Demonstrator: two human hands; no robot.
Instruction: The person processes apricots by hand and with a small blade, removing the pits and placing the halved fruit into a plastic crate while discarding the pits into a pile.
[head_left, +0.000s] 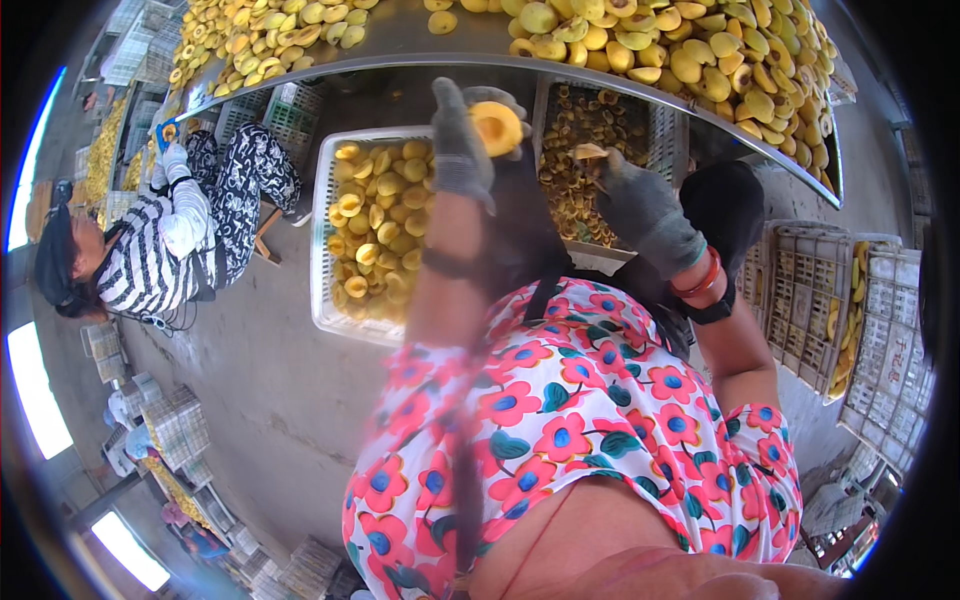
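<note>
My left hand (465, 142), in a grey knit glove, holds a yellow halved stone fruit (496, 129), its cut face and hollow showing. To its right, my right hand (649, 214), also gloved, is closed with a small tan piece (590, 151) at its fingertips; whether this is fruit or a tool part cannot be told. Below my left hand stands a white plastic crate (319, 247) of fruit halves (386, 187). Beneath the table, between my hands, a crate (546, 112) holds brownish pits and scraps (585, 165).
A metal-edged table (480, 58) with heaps of fruit halves (705, 60) runs across the front. At left a co-worker (161, 232) sits, holding a blue-edged thing. Stacked crates (806, 292) stand at right. More crates (176, 427) line the lower left.
</note>
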